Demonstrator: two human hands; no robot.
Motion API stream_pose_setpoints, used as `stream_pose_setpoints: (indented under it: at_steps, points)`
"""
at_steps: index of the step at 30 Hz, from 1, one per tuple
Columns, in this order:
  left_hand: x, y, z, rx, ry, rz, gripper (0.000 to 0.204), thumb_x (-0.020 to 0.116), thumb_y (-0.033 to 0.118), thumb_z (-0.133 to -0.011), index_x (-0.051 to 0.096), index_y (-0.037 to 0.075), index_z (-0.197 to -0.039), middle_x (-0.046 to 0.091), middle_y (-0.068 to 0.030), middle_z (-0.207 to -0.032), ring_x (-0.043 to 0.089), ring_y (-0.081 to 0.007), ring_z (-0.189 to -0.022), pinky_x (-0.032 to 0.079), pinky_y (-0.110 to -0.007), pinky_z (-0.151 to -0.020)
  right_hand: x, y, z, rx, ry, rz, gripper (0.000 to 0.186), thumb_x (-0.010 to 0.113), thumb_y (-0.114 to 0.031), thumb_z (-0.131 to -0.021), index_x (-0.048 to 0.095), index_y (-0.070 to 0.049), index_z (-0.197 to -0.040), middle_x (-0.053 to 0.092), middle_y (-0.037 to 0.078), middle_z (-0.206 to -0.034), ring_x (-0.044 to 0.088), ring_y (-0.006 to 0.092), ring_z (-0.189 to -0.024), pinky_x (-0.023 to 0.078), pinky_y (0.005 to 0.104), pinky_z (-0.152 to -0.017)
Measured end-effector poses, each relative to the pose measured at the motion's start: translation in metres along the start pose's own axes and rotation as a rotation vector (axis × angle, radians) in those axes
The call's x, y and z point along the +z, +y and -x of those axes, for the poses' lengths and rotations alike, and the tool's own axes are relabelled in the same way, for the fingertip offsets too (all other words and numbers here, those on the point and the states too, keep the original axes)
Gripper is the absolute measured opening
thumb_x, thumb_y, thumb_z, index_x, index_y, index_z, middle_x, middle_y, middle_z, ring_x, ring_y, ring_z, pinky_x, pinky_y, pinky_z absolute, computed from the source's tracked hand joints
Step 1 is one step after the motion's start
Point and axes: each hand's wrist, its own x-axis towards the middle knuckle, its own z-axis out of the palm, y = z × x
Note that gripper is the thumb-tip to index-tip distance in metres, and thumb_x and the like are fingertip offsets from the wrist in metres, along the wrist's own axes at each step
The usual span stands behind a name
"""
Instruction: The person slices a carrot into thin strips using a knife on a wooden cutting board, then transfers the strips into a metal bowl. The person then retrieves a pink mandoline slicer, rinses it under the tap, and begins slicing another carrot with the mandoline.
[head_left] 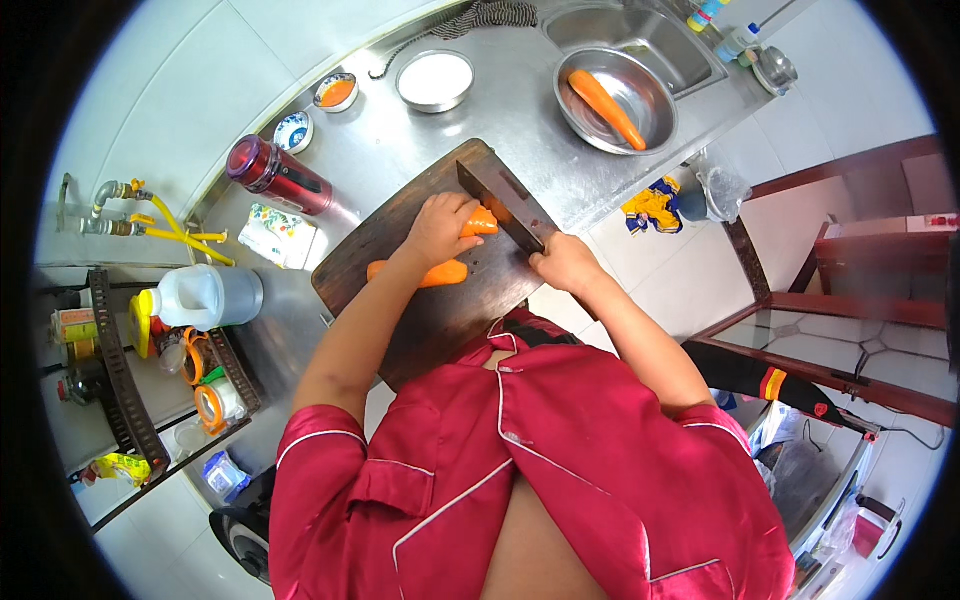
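My left hand (440,230) presses a peeled carrot (482,222) down on the dark wooden cutting board (440,335), and most of that carrot is hidden under the fingers. My right hand (567,263) grips a cleaver (493,205) by its handle, its broad dark blade beside the carrot's exposed end. Whether the edge touches the carrot, I cannot tell. Closer to me, below my left wrist, another carrot piece (445,274) lies on the board. A few small specks sit on the wood near it.
Beyond the board are a steel bowl with a whole carrot (606,108), a bowl of white contents (435,80) and a sink (640,40). A red thermos (280,175), two small bowls (336,92) and a plastic jug (210,296) stand left. Shelves (120,370) hold jars.
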Motion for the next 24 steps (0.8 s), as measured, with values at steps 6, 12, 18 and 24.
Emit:
stream_pose_setpoints:
  at_steps: [6, 12, 18, 24]
  points:
    - [-0.005, 0.004, -0.001, -0.021, 0.026, -0.09, 0.056, 0.073, 0.038, -0.069, 0.058, 0.007, -0.112, 0.056, -0.009, -0.109, 0.048, -0.028, -0.109, 0.034, -0.048, -0.096, 0.002, 0.005, 0.002, -0.033, 0.108, 0.047, 0.029, 0.056, -0.023, -0.075, 0.067, 0.002, -0.084, 0.064, 0.026, -0.086, 0.063, 0.0382, -0.087, 0.049, 0.0437, -0.082]
    - [0.008, 0.032, -0.005, -0.241, 0.034, -0.22, 0.057, 0.071, 0.045, -0.069, 0.059, 0.009, -0.112, 0.057, -0.0075, -0.11, 0.048, -0.0272, -0.111, 0.032, -0.059, -0.095, 0.003, 0.002, 0.004, -0.02, 0.066, 0.048, 0.03, 0.056, -0.023, -0.075, 0.066, 0.003, -0.087, 0.063, 0.027, -0.087, 0.063, 0.0389, -0.087, 0.048, 0.0446, -0.083]
    - [0.01, 0.036, -0.007, -0.352, -0.083, -0.226, 0.061, 0.069, 0.044, -0.072, 0.055, 0.006, -0.118, 0.054, -0.0093, -0.117, 0.045, -0.0288, -0.116, 0.03, -0.061, -0.097, 0.002, 0.003, 0.002, -0.033, 0.02, 0.044, 0.032, 0.057, -0.024, -0.075, 0.066, 0.004, -0.09, 0.063, 0.027, -0.088, 0.062, 0.0386, -0.089, 0.048, 0.0442, -0.084]
    - [-0.012, 0.041, 0.02, -0.45, 0.047, -0.171, 0.072, 0.07, 0.037, -0.074, 0.043, 0.001, -0.13, 0.048, -0.0144, -0.13, 0.039, -0.0327, -0.126, 0.032, -0.053, -0.101, -0.005, 0.005, 0.003, -0.021, 0.033, 0.1, 0.03, 0.055, -0.023, -0.077, 0.066, 0.001, -0.092, 0.064, 0.026, -0.088, 0.063, 0.0374, -0.088, 0.048, 0.0444, -0.084]
